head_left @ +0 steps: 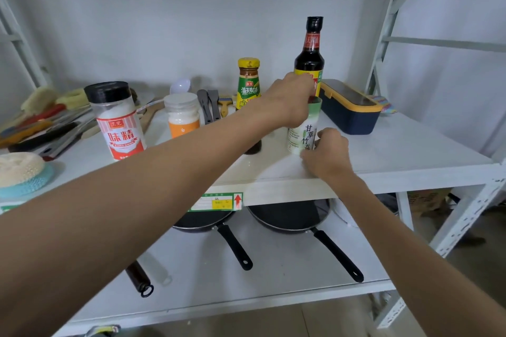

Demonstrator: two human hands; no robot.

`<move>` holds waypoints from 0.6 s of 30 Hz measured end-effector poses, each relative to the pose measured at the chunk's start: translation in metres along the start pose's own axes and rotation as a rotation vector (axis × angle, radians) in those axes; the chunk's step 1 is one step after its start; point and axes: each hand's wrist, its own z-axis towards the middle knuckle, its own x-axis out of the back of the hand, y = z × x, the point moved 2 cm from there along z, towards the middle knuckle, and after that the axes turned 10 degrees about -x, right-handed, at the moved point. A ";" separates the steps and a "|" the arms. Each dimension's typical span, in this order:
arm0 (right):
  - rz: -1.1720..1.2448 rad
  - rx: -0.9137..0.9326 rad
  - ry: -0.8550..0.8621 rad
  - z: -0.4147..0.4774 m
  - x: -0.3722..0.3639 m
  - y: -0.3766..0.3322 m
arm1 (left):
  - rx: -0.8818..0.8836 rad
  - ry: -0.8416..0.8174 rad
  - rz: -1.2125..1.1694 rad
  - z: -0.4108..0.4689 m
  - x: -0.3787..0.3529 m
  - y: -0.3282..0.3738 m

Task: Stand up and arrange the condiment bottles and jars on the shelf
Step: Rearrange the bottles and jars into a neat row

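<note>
Shelf, upper level, far left: a scrubber at the front edge, a heap of utensils behind it. Next, MSG jar, black cap, upright; just right of it a small jar, clear lid, orange label, upright. Further back, spatulas lie flat. Sauce bottle, yellow cap, upright behind my left forearm. My left hand reaches across and sits on top of the salt canister; my fingers close over its green cap. The canister stands upright near the front edge, directly in front of the soy bottle, which is also upright. My right hand grips the canister low down, fingers curled round its base. Right of that, a navy box, yellow rim, well apart from the canister. Lower level: two pans, handles toward me.
</note>
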 end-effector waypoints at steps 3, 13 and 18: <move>-0.019 0.002 0.060 0.021 0.027 0.005 | 0.094 0.193 -0.294 0.010 0.019 0.003; 0.239 -0.012 -0.359 0.113 0.042 -0.031 | 0.282 0.336 -0.422 0.073 0.057 -0.008; 0.323 -0.017 -0.456 0.142 0.029 -0.038 | 0.296 0.254 -0.531 0.087 0.059 -0.017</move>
